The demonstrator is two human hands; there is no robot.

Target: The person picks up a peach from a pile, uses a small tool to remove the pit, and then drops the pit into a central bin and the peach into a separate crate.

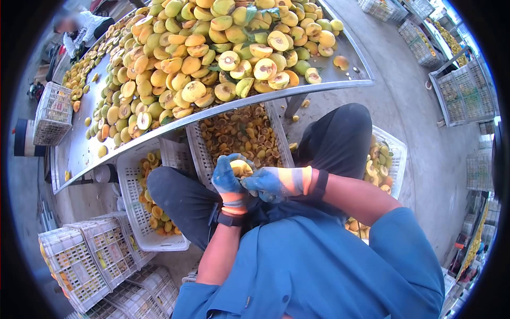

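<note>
In front of my lap, my gloved left hand point(227, 176) is closed around a yellow peach half point(240, 169), its cut side partly showing. My gloved right hand point(268, 182) is right up against the fruit with its fingers curled; whatever it may grip is hidden. Below and beyond both hands, between my knees, is a white crate point(201, 154) of darker, orange-brown peach pieces point(244, 133). A large heap of halved yellow-green peaches point(186, 58) covers much of the metal table point(340, 80) ahead.
White crates of peach halves stand by my left knee point(130, 212) and right knee point(399, 154). Stacked crates point(87, 260) are at lower left, another crate point(53, 114) at the table's left end. A person point(87, 29) sits at far left. More crates point(465, 95) line the right.
</note>
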